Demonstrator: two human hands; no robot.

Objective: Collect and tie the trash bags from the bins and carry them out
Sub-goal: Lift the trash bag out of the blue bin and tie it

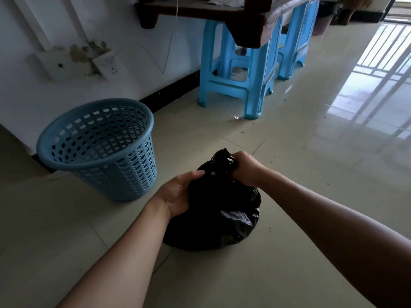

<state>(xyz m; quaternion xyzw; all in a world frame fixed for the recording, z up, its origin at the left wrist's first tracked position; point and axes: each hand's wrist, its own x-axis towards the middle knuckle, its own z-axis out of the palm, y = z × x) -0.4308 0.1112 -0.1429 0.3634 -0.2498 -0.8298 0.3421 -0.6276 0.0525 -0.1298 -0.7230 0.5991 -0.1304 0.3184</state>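
Black trash bag (222,214) crumpled; neck bunched, glossy.

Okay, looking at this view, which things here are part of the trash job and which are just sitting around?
Part of the job:
- black trash bag, on the floor
- left hand and right hand, both gripping the bag's gathered top
- blue basket bin, no bag in it

Just lying about:
- two blue plastic stools
- wooden table
- pink basket farther back
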